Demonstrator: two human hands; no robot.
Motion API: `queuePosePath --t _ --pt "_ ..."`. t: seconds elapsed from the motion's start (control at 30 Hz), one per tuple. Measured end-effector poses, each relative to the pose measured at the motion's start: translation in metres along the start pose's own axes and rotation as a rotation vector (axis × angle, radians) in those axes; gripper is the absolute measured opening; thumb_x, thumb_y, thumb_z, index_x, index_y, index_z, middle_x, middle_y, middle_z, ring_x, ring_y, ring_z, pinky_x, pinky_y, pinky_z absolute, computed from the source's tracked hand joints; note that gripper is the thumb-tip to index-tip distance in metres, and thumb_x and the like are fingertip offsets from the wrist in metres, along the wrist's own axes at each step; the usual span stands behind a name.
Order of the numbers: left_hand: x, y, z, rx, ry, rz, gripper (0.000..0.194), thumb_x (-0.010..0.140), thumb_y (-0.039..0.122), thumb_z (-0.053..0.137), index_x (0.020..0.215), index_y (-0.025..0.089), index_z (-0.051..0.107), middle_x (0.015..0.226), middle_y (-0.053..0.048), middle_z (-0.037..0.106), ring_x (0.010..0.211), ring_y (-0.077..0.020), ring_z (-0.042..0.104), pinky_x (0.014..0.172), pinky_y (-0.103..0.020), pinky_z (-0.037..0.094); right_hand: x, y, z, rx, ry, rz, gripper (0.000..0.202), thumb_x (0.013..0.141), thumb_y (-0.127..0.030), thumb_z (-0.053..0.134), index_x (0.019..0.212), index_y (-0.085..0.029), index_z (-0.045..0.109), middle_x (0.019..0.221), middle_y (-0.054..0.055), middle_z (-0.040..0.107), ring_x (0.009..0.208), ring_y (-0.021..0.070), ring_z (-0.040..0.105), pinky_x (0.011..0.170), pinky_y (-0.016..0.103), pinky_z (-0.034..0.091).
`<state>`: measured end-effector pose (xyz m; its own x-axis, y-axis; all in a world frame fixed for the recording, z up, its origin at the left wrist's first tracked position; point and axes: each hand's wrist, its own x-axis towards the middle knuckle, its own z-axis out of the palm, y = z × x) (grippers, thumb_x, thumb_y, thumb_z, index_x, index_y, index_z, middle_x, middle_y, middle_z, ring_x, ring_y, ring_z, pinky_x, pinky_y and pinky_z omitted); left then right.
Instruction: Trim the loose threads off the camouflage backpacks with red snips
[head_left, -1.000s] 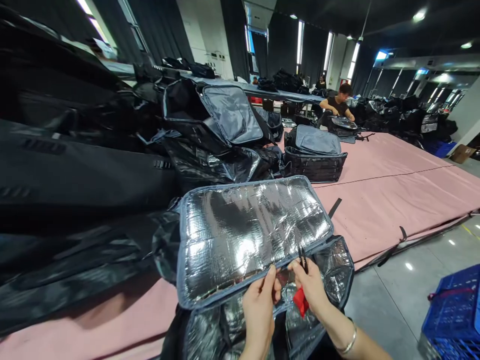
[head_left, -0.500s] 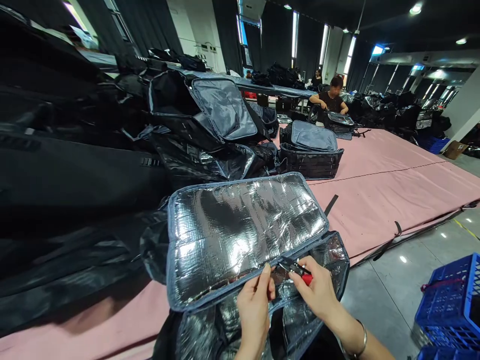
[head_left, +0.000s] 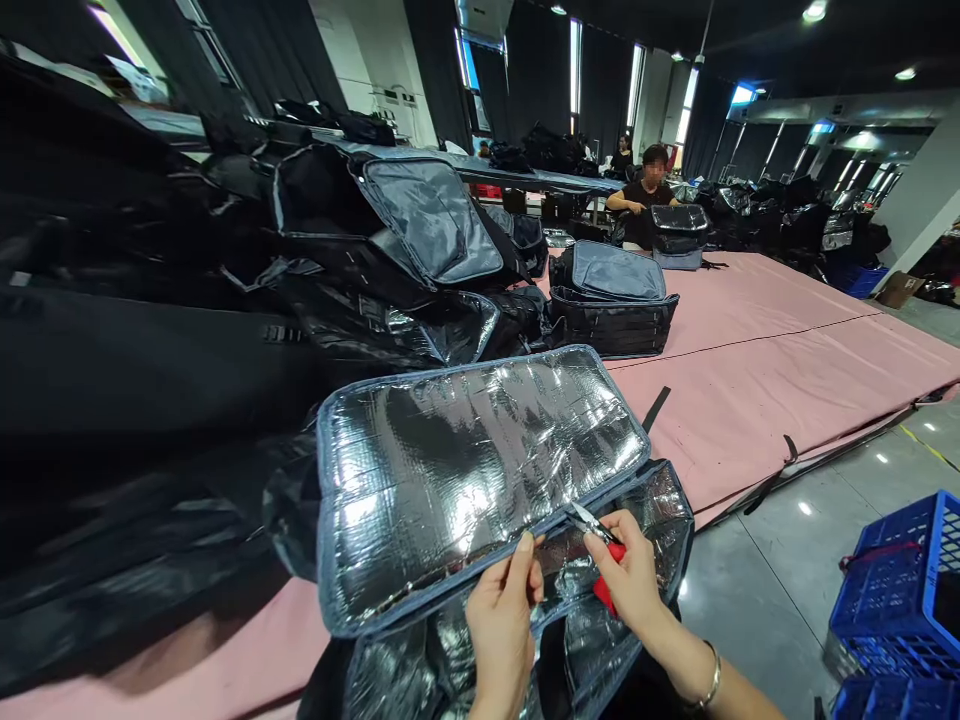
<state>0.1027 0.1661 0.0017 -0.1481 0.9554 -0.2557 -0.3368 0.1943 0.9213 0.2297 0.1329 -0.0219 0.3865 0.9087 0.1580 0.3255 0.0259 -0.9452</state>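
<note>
Table: the pink-covered table [head_left: 757, 390] runs away ahead and to the right of both hands, its near edge just beside the right hand.
Pile: black bags heaped in a pile [head_left: 150, 330] fill everything to the left of the hands and beyond them.
Cooler bag: the foil-lined cooler bag [head_left: 637, 530] sits right under the hands, mouth open.
Lid: its silver lid [head_left: 465, 470] is flipped up, lying just beyond the fingertips, grey binding along the near edge.
Grey bag: a closed grey-topped bag [head_left: 615, 310] sits well beyond the hands, on the table.
Crate: a blue crate [head_left: 900, 590] on the floor, far off to the right of the right hand.
Co-worker: a person [head_left: 645, 200] at the table's far end, handling another bag.
Left hand: the left hand [head_left: 502, 620] pinches the lid's near edge, thumb and fingers closed on the binding.
Right hand: the right hand [head_left: 630, 580] is wrapped around red-handled snips, just beside the left, not touching it.
Snips: the snips [head_left: 596, 545] point their blades at the lid's edge, right between the two hands.
</note>
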Motion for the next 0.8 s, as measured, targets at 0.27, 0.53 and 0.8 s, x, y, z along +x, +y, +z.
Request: queuePosePath --t 0.27,0.53,0.8 --pt "0.004 -0.003 -0.004 -0.021 -0.018 -0.034 0.044 0.059 0.051 0.073 0.074 0.010 0.065 0.045 0.006 0.042 0.042 -0.0065 0.034 0.041 -0.020 0.026 0.001 -0.007 0.006 -0.014 -0.038 -0.119 0.018 0.084 -0.035 0.054 0.090 -0.018 0.050 0.069 -0.002 0.059 0.062 0.0128 0.054 0.059 0.022 0.040" --pt "0.004 -0.005 -0.003 -0.012 -0.006 -0.023 0.045 0.060 0.051 0.073 0.076 0.009 0.065 0.047 0.005 0.042 0.043 -0.0063 0.034 0.041 -0.020 0.026 -0.001 -0.002 0.010 -0.117 0.102 -0.114 0.019 0.087 -0.036 0.049 0.090 -0.018 0.051 0.069 -0.001 0.060 0.059 0.0130 0.055 0.056 0.022 0.041" --pt "0.003 -0.003 -0.001 -0.016 -0.011 -0.012 0.042 0.062 0.050 0.072 0.070 0.010 0.064 0.046 0.005 0.042 0.043 -0.0064 0.034 0.041 -0.020 0.026 0.002 -0.003 0.006 -0.220 0.078 -0.274 0.018 0.090 -0.032 0.044 0.088 -0.018 0.054 0.073 0.001 0.061 0.065 0.0139 0.059 0.061 0.023 0.042"
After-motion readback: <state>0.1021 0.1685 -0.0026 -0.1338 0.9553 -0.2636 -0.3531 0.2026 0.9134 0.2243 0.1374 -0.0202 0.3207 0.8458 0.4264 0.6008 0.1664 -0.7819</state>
